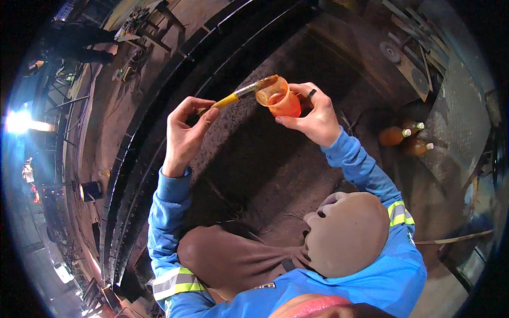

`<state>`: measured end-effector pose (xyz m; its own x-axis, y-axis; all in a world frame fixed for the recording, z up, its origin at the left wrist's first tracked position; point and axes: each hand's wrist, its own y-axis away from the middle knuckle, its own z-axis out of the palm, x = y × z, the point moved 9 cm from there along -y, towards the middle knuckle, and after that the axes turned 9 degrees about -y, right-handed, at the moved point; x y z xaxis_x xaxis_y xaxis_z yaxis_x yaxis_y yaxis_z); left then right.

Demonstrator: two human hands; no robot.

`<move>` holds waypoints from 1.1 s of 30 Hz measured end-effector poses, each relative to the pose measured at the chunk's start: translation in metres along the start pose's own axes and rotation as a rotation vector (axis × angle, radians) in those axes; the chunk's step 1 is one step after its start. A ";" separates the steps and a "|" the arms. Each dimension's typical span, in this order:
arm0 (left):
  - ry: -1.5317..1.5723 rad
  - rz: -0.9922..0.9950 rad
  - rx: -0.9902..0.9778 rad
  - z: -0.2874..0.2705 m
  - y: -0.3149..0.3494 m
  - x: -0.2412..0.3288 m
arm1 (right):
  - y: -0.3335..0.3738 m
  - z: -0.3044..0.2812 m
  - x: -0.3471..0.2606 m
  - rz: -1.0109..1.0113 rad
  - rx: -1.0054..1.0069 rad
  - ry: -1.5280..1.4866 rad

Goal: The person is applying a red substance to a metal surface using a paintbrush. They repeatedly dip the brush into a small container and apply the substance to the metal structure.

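Brush [228,100] to cup [288,106] — both are hanging above a dark floor [265,164], near a curved black beam [154,106].
The left hand [188,124] is pinching the brush's yellow handle between thumb and fingers, its bristles lying at the cup's rim; whether they are touching it is hard to tell. The right hand [318,116], thumb and fingers curled around the translucent orange cup's side, is holding it tilted leftward — apparently so that its mouth is facing the brush and leaving the bristles room. Bottles [392,136] of amber liquid are sitting off to the right.
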<state>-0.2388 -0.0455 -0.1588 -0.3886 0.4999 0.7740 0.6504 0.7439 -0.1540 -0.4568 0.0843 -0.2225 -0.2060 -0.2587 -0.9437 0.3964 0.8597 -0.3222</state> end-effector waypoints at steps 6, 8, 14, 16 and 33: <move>0.150 -0.023 0.149 -0.015 0.001 0.006 | 0.006 -0.001 -0.004 -0.090 -0.043 0.081; 0.171 -0.007 0.163 -0.025 0.002 0.010 | 0.005 0.000 0.007 -0.039 -0.040 0.049; 0.828 -0.051 0.093 -0.027 -0.005 0.013 | 0.003 -0.002 0.025 0.020 0.004 -0.161; 0.983 -0.057 0.167 -0.046 -0.008 0.030 | 0.001 0.000 0.032 0.032 0.002 -0.153; -0.509 0.224 0.371 -0.065 -0.050 0.039 | 0.020 -0.040 0.059 0.060 0.140 -0.089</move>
<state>-0.2442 -0.0914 -0.0812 -0.5893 0.7392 0.3260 0.5191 0.6557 -0.5483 -0.4969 0.1041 -0.2818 -0.1004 -0.2523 -0.9624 0.5273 0.8068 -0.2665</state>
